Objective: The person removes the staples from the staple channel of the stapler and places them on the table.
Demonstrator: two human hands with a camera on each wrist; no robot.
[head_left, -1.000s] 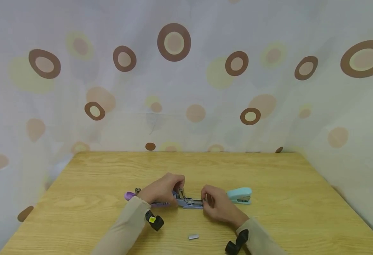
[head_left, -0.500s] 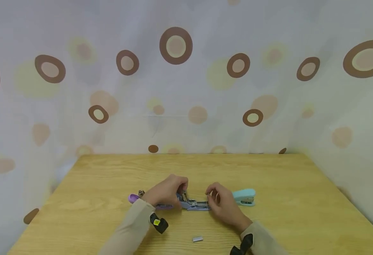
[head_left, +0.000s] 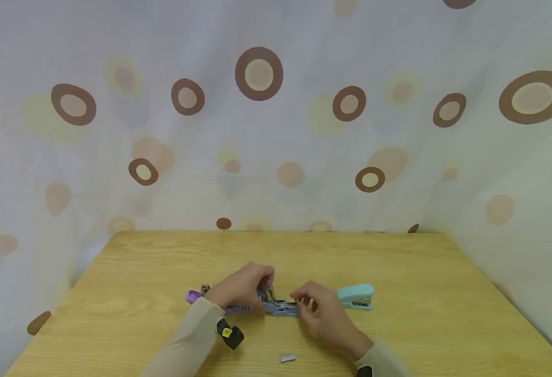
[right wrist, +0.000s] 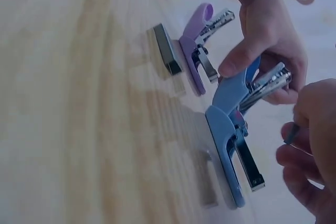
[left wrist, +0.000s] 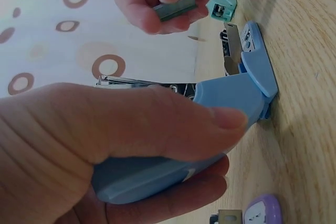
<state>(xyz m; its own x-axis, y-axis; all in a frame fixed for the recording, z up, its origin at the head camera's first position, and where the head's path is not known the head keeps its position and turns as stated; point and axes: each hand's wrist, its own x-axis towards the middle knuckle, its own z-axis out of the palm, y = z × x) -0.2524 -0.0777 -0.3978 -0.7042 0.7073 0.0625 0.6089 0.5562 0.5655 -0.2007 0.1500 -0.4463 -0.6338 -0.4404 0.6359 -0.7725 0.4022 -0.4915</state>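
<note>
My left hand point(head_left: 245, 285) grips the handle of a blue stapler point(left wrist: 231, 95), thumb along its side. The stapler is folded wide apart; its metal magazine point(right wrist: 249, 163) and base point to the right. In my right hand point(head_left: 325, 314), thumb and fingers pinch a short strip of staples point(left wrist: 176, 8). In the head view this hand overlaps the far end of the stapler base. A purple stapler point(right wrist: 195, 27), also opened up, lies to the left, partly hidden behind my left forearm in the head view.
A mint-green stapler point(head_left: 355, 293) sits on the wooden table point(head_left: 422, 324) just right of my right hand. Nearer the front edge lies another strip of staples point(head_left: 287, 358). A patterned cloth point(head_left: 276, 131) hangs behind the table.
My right hand has shifted left, closer to the blue stapler's hinge, with its fingers over the base. My left hand keeps its grip on the handle. The head view has shifted slightly.
</note>
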